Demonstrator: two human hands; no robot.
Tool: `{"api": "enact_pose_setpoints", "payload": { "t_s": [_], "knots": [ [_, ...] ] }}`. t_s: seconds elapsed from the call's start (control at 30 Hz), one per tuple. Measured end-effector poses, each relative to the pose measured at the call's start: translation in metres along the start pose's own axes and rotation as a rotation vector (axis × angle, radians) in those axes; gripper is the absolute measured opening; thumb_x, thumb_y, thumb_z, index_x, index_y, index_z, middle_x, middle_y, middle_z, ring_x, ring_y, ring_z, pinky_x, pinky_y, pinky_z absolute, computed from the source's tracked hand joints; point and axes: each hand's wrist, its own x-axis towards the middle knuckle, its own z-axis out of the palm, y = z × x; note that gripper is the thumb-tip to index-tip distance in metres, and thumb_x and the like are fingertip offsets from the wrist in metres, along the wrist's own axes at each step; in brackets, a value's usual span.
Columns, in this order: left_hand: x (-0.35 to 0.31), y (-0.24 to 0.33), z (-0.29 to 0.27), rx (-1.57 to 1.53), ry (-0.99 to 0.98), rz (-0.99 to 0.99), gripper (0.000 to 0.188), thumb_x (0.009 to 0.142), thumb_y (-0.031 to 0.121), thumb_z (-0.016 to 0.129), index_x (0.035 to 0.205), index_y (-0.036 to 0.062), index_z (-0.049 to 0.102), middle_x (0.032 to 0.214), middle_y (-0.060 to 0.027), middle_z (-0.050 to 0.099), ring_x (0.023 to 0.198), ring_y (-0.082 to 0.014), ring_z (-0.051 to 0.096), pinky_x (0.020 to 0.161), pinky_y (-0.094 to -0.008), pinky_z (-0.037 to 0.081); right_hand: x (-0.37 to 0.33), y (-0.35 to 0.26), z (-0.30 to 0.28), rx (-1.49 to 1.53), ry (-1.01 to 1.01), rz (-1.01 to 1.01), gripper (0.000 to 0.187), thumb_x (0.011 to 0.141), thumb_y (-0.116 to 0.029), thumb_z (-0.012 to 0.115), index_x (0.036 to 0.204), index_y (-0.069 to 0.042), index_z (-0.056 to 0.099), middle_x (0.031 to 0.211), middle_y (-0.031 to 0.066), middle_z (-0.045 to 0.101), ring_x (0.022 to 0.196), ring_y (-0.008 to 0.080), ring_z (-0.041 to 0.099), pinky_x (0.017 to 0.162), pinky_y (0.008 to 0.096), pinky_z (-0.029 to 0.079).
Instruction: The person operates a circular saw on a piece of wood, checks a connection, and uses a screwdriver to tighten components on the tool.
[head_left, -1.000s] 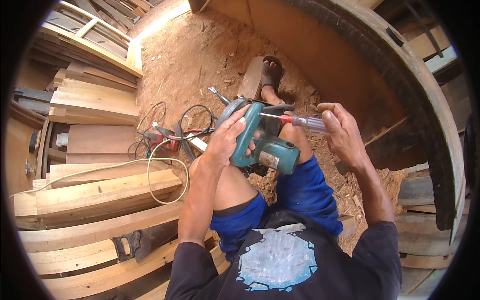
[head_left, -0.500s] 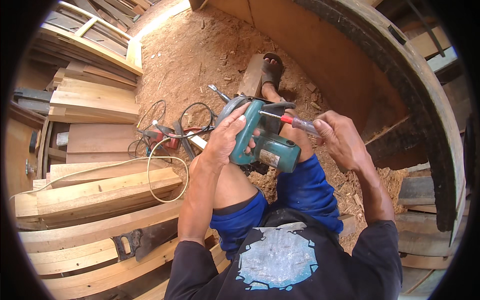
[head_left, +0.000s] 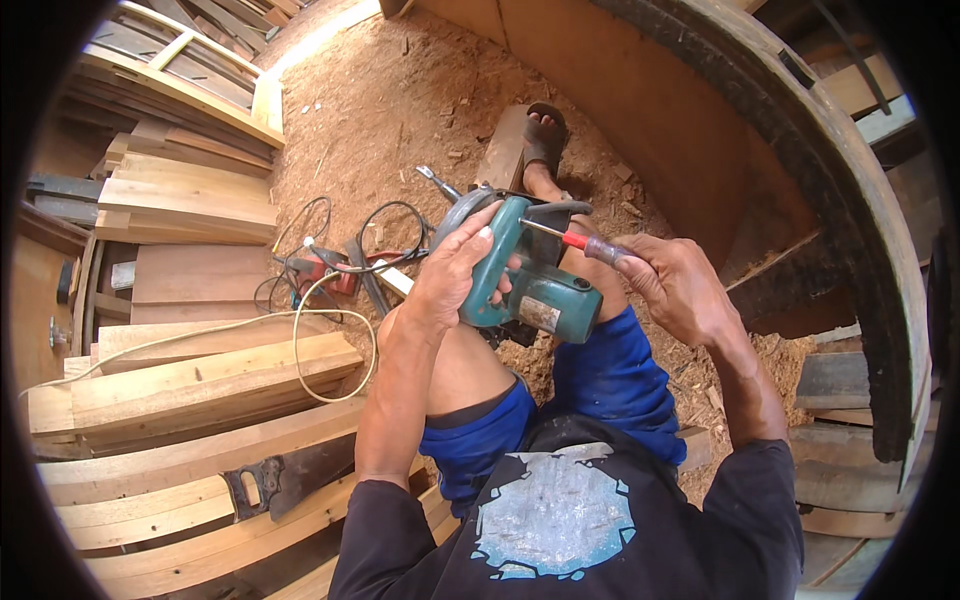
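Note:
A green circular saw [head_left: 560,302] with a dark grey blade guard rests over my thighs. My left hand [head_left: 452,272] is wrapped round its green handle, the fingertips showing on the far side. In my right hand [head_left: 680,285] is a screwdriver [head_left: 592,245] with a red and clear handle, its fingers closed round the rear of that handle. The thin metal shank points left, and its tip meets the side of the saw's handle. What the tip sits in is too small to make out.
Stacked planks [head_left: 200,385] fill the left side, with a handsaw [head_left: 290,485] lying on them. A red power tool [head_left: 335,275] and tangled cables lie on the sawdust-covered floor [head_left: 370,120]. A large curved wooden piece [head_left: 850,200] stands close on the right.
My right hand has slid forward along the screwdriver's handle, toward the saw, and its grip has turned. The saw and my left hand hold nearly the same place.

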Motion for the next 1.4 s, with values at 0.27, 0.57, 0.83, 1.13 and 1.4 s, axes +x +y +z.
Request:
{"api": "enact_pose_setpoints", "payload": {
  "t_s": [0.27, 0.57, 0.83, 1.13, 1.4],
  "knots": [
    [-0.002, 0.003, 0.003, -0.002, -0.003, -0.005, 0.056, 0.112, 0.030, 0.050, 0.162, 0.0090, 0.039, 0.098, -0.0091, 0.071, 0.070, -0.0113, 0.067, 0.060, -0.0255, 0.058, -0.004, 0.015, 0.011, -0.325, 0.320, -0.361, 0.025, 0.087, -0.009, 0.073, 0.108, -0.003, 0.063, 0.095, 0.0151, 0.061, 0.090, 0.0379, 0.059, 0.082, 0.0478, 0.045],
    [0.001, -0.003, -0.004, -0.053, -0.053, 0.012, 0.068, 0.108, 0.034, 0.058, 0.163, 0.0044, 0.032, 0.099, -0.0118, 0.073, 0.071, -0.0137, 0.071, 0.060, -0.0266, 0.060, -0.009, -0.003, 0.002, -0.265, 0.047, -0.047, 0.030, 0.090, -0.013, 0.073, 0.116, -0.002, 0.063, 0.098, 0.0215, 0.070, 0.093, 0.0423, 0.067, 0.079, 0.0491, 0.051],
    [0.002, 0.000, 0.001, -0.034, -0.045, 0.018, 0.067, 0.108, 0.035, 0.058, 0.163, 0.0049, 0.034, 0.098, -0.0116, 0.072, 0.069, -0.0130, 0.070, 0.060, -0.0261, 0.059, -0.012, 0.002, -0.009, -0.069, 0.226, -0.152, 0.027, 0.098, -0.020, 0.068, 0.115, 0.002, 0.067, 0.093, 0.0174, 0.069, 0.086, 0.0321, 0.068, 0.079, 0.0423, 0.052],
    [-0.001, -0.002, 0.002, -0.029, -0.029, 0.006, 0.063, 0.108, 0.032, 0.056, 0.163, 0.0076, 0.036, 0.101, -0.0107, 0.072, 0.069, -0.0126, 0.069, 0.059, -0.0257, 0.059, 0.063, -0.023, 0.083, 0.300, 0.183, -0.026, 0.025, 0.095, -0.021, 0.069, 0.094, 0.004, 0.068, 0.087, 0.0216, 0.066, 0.081, 0.0302, 0.069, 0.075, 0.0414, 0.054],
    [-0.005, 0.000, 0.005, -0.020, 0.032, -0.001, 0.056, 0.110, 0.031, 0.054, 0.162, 0.0116, 0.040, 0.098, -0.0084, 0.072, 0.068, -0.0111, 0.066, 0.060, -0.0252, 0.056, 0.077, -0.035, 0.089, 0.012, 0.319, -0.068, 0.037, 0.094, -0.020, 0.067, 0.127, -0.007, 0.059, 0.091, 0.0279, 0.070, 0.085, 0.0484, 0.070, 0.077, 0.0538, 0.054]
  ]
}}
